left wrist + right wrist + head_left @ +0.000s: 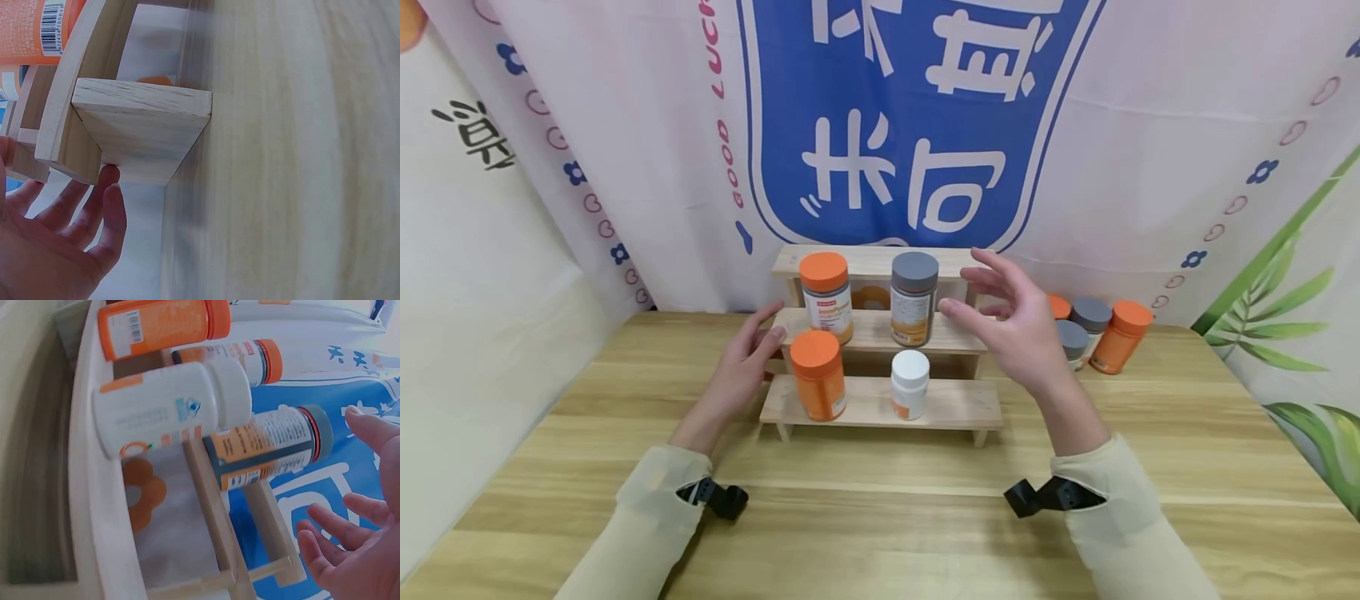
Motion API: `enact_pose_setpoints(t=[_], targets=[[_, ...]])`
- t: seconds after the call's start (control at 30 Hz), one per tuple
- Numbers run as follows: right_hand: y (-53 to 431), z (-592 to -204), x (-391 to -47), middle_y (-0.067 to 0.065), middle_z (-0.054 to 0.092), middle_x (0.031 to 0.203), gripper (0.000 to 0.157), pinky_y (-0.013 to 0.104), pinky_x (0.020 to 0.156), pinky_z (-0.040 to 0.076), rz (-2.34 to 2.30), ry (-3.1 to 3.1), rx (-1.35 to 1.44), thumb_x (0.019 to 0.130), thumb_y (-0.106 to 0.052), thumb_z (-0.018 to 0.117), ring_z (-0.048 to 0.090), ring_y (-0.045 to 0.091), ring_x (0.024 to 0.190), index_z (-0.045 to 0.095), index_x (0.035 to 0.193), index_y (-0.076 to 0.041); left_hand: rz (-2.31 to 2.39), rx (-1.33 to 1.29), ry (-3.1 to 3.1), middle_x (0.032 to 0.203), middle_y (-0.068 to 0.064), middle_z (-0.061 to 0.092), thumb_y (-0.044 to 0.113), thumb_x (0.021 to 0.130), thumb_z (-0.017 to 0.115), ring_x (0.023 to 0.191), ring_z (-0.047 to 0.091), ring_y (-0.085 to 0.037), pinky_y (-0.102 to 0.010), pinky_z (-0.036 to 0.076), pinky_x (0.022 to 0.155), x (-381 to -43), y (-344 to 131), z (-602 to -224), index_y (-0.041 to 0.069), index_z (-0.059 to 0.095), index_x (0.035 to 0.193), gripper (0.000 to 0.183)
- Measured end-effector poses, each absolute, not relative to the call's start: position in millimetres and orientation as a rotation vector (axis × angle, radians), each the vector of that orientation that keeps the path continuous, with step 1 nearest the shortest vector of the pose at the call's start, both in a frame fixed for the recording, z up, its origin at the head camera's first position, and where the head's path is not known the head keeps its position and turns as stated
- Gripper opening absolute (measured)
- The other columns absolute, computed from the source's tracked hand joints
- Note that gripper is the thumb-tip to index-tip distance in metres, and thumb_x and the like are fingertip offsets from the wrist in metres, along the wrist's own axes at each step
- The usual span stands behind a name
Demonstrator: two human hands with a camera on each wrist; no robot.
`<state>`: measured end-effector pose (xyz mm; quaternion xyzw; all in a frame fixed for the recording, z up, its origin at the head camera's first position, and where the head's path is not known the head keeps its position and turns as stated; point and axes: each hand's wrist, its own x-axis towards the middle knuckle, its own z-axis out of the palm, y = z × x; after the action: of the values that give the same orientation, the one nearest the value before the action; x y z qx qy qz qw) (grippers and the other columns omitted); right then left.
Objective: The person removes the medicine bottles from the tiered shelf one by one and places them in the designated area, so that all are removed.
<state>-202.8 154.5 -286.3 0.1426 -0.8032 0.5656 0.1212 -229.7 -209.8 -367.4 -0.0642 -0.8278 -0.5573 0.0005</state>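
Note:
A three-tier wooden rack (865, 392) carries several bottles. On its middle step stand an orange-lidded bottle (828, 308) and a grey-lidded bottle (913, 312). An all-orange bottle (818, 383) and a small white bottle (909, 392) are on the lowest step. My left hand (739, 367) is at the rack's left end; in the left wrist view its relaxed fingers (112, 219) touch the wooden side. My right hand (1018, 329) hovers near the rack's right end. Its thumb and fingers are spread, beside the grey-lidded bottle and apart from it in the right wrist view, holding nothing.
To the right of the rack, several orange- and grey-lidded bottles (1117, 337) stand together on the wooden table (880, 525), partly behind my right hand. A printed cloth (662, 167) hangs right behind the rack. Black wrist cameras (726, 502) sit on both sleeves.

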Motion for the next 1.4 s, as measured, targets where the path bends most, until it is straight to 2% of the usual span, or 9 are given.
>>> enact_pose_setpoints(t=[0.17,0.4,0.6,0.8,1.13,1.4], targets=[[145.7,-283.3,-207.0,0.005,0.064,0.149,0.073,0.05,0.111,0.048,1.695,-2.333,0.422,0.094,-0.031,0.083,0.058,0.024,0.139,0.049,0.158,-0.022,-1.746,-0.211,-2.594,0.15,-0.026,0.057,0.042,0.115,0.041,0.124,0.06,-0.036,-0.035,0.055,0.081,-230.8,-205.6,-365.2,0.024,0.026,0.17,0.06],[133.7,-283.5,-211.2,0.009,0.064,0.148,0.075,0.048,0.111,0.05,1.769,-2.335,0.412,0.094,-0.028,0.083,0.061,0.028,0.134,0.047,0.159,-0.019,-1.737,-0.234,-2.592,0.146,-0.026,0.059,0.041,0.115,0.044,0.121,0.061,-0.035,-0.034,0.055,0.081,-235.7,-200.6,-364.8,0.024,0.028,0.169,0.059],[123.5,-282.9,-212.4,0.011,0.065,0.144,0.075,0.051,0.108,0.054,1.784,-2.368,0.375,0.093,-0.032,0.083,0.063,0.031,0.127,0.047,0.159,-0.023,-1.733,-0.239,-2.585,0.14,-0.027,0.06,0.037,0.115,0.043,0.112,0.064,-0.026,-0.035,0.055,0.079,-236.5,-201.4,-366.0,0.021,0.029,0.169,0.058],[115.8,-282.5,-215.8,0.007,0.065,0.14,0.072,0.049,0.107,0.053,1.76,-2.389,0.349,0.094,-0.035,0.083,0.061,0.028,0.126,0.049,0.157,-0.025,-1.721,-0.236,-2.575,0.132,-0.027,0.061,0.037,0.115,0.043,0.105,0.064,-0.016,-0.036,0.055,0.078,-235.0,-203.2,-365.3,0.021,0.03,0.169,0.057],[107.2,-283.4,-219.3,0.008,0.063,0.141,0.068,0.049,0.11,0.054,1.701,-2.436,0.252,0.096,-0.041,0.079,0.06,0.028,0.127,0.052,0.153,-0.019,-1.725,-0.23,-2.576,0.142,-0.028,0.061,0.038,0.115,0.043,0.11,0.066,-0.024,-0.035,0.056,0.078,-234.7,-205.7,-365.5,0.022,0.029,0.169,0.058],[105.7,-286.0,-217.7,0.007,0.068,0.128,0.063,0.042,0.099,0.057,1.562,-2.423,0.348,0.094,-0.039,0.082,0.064,0.026,0.116,0.057,0.147,-0.016,-1.725,-0.203,-2.581,0.138,-0.028,0.061,0.039,0.115,0.043,0.11,0.066,-0.025,-0.036,0.056,0.078,-230.1,-209.3,-367.1,0.022,0.029,0.169,0.059]])
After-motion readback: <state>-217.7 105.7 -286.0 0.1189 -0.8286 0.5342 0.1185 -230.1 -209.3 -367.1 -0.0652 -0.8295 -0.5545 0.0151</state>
